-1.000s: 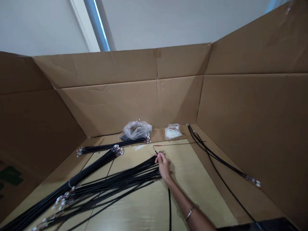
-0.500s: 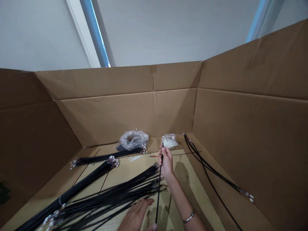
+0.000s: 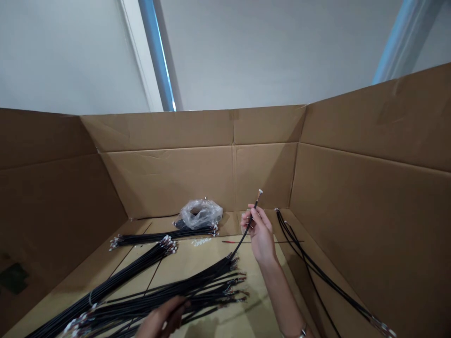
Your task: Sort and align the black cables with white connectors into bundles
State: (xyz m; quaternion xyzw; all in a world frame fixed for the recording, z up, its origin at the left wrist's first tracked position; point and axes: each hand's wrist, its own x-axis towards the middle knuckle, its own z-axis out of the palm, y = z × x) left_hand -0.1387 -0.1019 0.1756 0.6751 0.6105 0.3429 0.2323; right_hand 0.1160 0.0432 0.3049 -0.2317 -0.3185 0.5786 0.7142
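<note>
Clearly, you were partway through the work. Your right hand [image 3: 251, 217] was pinching the cable [image 3: 242, 240] between thumb and fingers, just below its wires, and a white plug [image 3: 260, 191] sat on its tip, raised in front of the box wall [image 3: 176, 180]. Your left hand [image 3: 164, 318] was loosely curled over the middle bundle [image 3: 202, 279]; whether it gripped anything, you could not tell from this angle. The held cable curved down behind the right ends of that bundle, and its far end was lost among the others.

As for progress, the held end looked fitted. The back bundle [image 3: 158, 238] showed white plugs at both ends, the tied bundle [image 3: 123, 272] at its visible end. The middle bundle had plugs on the left, but its right ends seemed mostly bare wires, so much probably remained. Loose white bits [image 3: 201, 241] lay on the table beyond it.

Half a second earlier, the cable had run nearly straight up past your left hand; now it bent, its tip was higher and farther right, and your left hand had shifted left.
</note>
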